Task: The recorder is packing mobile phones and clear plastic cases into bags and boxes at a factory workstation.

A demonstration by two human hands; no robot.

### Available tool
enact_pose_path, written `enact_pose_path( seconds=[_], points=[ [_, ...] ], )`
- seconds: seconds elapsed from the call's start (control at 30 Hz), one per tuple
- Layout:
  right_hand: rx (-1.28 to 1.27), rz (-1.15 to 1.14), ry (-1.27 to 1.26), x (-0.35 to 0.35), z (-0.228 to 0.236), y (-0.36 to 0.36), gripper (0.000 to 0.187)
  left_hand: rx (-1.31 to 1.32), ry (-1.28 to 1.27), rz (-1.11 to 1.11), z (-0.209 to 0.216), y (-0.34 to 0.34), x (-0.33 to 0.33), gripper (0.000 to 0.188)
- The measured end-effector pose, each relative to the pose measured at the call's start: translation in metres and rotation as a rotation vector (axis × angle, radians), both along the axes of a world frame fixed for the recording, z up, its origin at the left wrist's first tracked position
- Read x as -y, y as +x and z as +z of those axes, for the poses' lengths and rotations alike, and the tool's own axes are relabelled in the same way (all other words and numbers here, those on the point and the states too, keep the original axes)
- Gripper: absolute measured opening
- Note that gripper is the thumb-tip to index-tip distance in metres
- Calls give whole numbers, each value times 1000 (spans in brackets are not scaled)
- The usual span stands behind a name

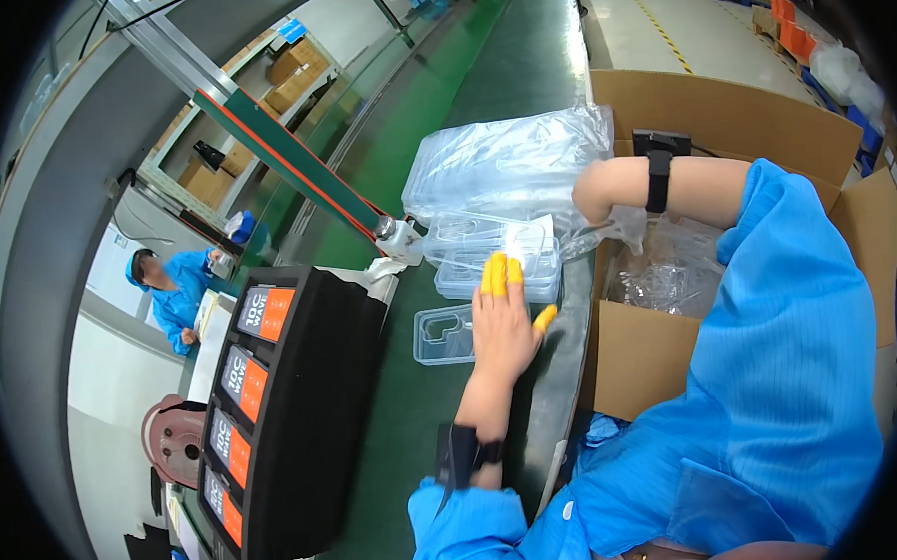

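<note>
My left hand (504,317), with yellow finger cots on its fingertips, lies with fingers stretched out against a stack of clear plastic trays (498,282). A single clear tray (443,336) with a moulded recess sits just left of that hand. My right hand (597,190) is bent down at the edge of a large clear plastic bag (509,158); its fingers are hidden, and whether they grip the film cannot be made out. The bag lies on the green work surface beyond the stack and looks filled with more clear plastic pieces.
An open cardboard box (646,349) holding clear plastic stands to the right, under my right arm. A black rack (312,414) of orange-and-black packages stands at left. A green metal bar (284,158) slants above the belt (403,398). Another person (173,288) works at far left.
</note>
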State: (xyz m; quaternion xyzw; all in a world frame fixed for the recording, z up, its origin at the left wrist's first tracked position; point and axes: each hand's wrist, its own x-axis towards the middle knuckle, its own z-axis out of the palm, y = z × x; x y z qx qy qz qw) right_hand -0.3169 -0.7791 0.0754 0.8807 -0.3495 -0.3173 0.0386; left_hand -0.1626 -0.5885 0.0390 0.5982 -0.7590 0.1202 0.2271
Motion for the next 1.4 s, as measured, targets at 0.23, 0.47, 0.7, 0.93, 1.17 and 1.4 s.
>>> enact_pose_path(
  seconds=[0.23,0.47,0.7,0.93,1.17,1.4],
  points=[
    [388,-150,-543,41,26,-8,28,-7,54,94,-36,-7,28,67],
    [537,-167,-709,56,28,6,36,-55,41,102,-35,-7,26,66],
    [840,41,-66,31,10,24,47,-79,36,98,-38,-5,24,66],
    [613,4,-460,70,-7,16,60,-97,48,88,-38,-4,24,67],
    [624,-41,-467,41,-7,32,64,-117,54,90,-37,-3,24,67],
    [375,-104,-377,76,4,21,63,-116,62,81,-35,-1,23,67]
  ],
)
